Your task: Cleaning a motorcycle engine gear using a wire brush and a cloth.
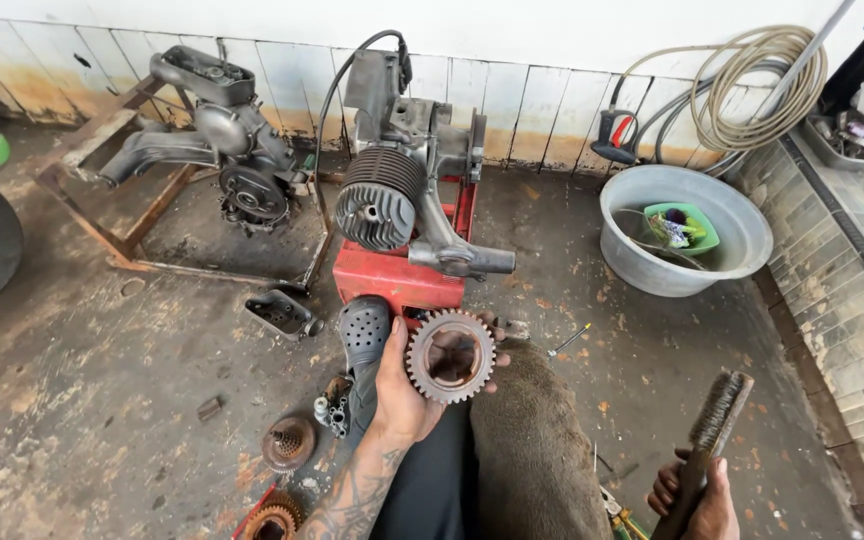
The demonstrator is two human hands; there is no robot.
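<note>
- The left hand [402, 385] has its grip closed around a toothed gear ring [451, 356], held up at centre frame, just below the red stand [392, 275].
- The right hand [697, 500], lower right, clutches a wire brush [714, 425], bristles up.
- An engine [402, 185] sits on the stand.

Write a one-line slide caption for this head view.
Left hand holds up a rusty gear, right hand grips a wire brush, before an engine on a red stand.

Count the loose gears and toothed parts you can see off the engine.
3. One ring gear in the left hand; one small gear cluster on the floor left of that forearm; one toothed part at the bottom edge, partly cut off. Others may be hidden.
</note>
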